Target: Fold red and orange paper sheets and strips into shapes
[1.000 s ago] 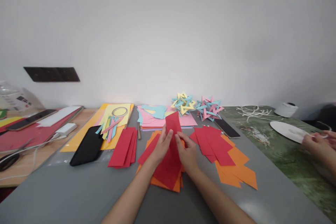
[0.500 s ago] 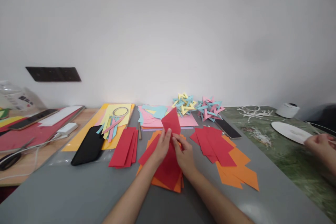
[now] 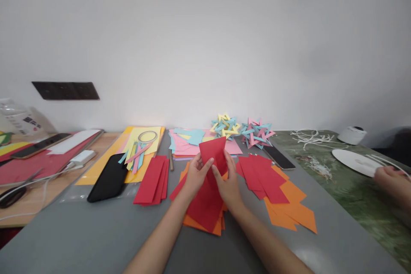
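Between both hands I hold a red paper piece (image 3: 213,150), raised and tilted above the table. My left hand (image 3: 196,176) grips its left edge, thumb on the near face and fingers behind. My right hand (image 3: 228,182) grips the right edge the same way. Below them lies a pile of red and orange paper sheets (image 3: 207,209), partly hidden by my hands. Left of it are several narrow red folded strips (image 3: 152,182). On the right, red paper pieces (image 3: 261,175) overlap orange paper pieces (image 3: 290,212).
Two paper star balls (image 3: 257,132) stand by the wall behind pastel sheets (image 3: 205,147). A black phone (image 3: 109,177) lies left, a second phone (image 3: 278,157) right. Another person's hand (image 3: 391,182) holds white strands near a white disc (image 3: 355,162). Scissors (image 3: 16,192) lie far left.
The red paper has turned from a pointed angle to a flatter, more upright face. My hands have moved apart to its two edges. The other person's hand has shifted slightly with white strands.
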`<state>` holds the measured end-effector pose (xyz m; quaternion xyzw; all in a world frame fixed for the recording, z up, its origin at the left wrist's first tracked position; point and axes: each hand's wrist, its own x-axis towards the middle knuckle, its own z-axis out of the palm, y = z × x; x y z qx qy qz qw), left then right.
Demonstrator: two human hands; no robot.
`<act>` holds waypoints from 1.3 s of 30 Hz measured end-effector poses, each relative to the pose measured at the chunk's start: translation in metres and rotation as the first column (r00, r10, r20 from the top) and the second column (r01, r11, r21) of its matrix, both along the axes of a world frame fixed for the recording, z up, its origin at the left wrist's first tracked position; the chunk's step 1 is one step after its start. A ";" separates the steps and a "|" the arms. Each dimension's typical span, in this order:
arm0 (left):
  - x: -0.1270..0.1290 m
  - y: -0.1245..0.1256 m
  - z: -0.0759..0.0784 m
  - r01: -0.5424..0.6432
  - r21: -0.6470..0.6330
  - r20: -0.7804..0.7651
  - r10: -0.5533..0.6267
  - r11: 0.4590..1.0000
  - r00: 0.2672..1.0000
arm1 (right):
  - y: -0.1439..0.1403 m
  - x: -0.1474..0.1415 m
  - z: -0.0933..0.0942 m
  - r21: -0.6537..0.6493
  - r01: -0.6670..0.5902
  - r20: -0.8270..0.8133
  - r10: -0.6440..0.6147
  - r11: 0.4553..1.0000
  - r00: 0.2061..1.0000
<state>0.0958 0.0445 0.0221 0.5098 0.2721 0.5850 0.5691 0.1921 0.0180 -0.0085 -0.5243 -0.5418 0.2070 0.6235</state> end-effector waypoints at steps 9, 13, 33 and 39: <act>0.000 -0.002 -0.005 -0.030 -0.132 0.016 0.032 0.991 0.999 | -0.002 0.002 -0.003 -0.104 -0.288 -0.088 0.279 0.952 0.956; 0.000 -0.001 -0.004 -0.013 -0.102 -0.006 0.012 0.995 1.000 | 0.000 0.000 -0.002 -0.002 -0.298 -0.256 0.287 0.955 0.923; 0.000 -0.003 -0.009 -0.195 -0.211 -0.067 0.185 0.958 0.981 | -0.011 -0.008 0.000 -0.107 -0.264 0.126 0.276 0.959 0.953; -0.006 -0.002 0.003 -0.111 -0.139 -0.053 0.105 0.984 0.993 | -0.006 -0.008 -0.003 -0.117 -0.539 -0.277 0.494 0.834 0.825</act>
